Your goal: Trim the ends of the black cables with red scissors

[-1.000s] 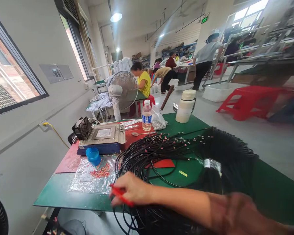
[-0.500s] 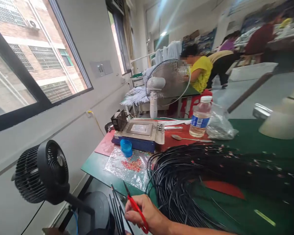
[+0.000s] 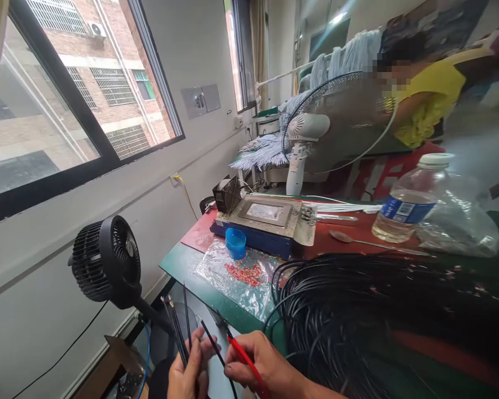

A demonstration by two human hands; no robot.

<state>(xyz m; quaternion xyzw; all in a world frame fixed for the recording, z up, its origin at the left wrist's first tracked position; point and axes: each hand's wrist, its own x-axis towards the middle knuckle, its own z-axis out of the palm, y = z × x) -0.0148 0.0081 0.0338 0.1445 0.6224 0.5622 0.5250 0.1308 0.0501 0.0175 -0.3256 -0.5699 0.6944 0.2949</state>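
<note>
- a green table (image 3: 175,265) spans the middle and right, with red sheeting over part of its top.
- a heap of black cables (image 3: 316,316) curls across its near right part, right of both hands.
- a white fan (image 3: 296,173) stands behind the table, before a person in yellow (image 3: 430,105).
- a black fan (image 3: 103,263) is at the left, near the wall.
- a metal-topped unit with a blue base (image 3: 253,241) sits on the table's far side.
- a clear plastic sheet (image 3: 214,270) lies flat in front of it.
- the left hand (image 3: 187,371), low and just off the table's near edge, grasps several cut black strands (image 3: 175,330), their ends pointing up.
- the right hand (image 3: 253,360), just beside it, is closed around a red-handled tool (image 3: 246,354), its dark tip pointing up and left.
- one slanting black strand (image 3: 211,337) passes between the hands; i cannot tell whether the right fingers pinch it.
- a blue cup (image 3: 235,245) stands at the sheet's far edge.
- tiny red bits (image 3: 245,273) are scattered on the sheet.
</note>
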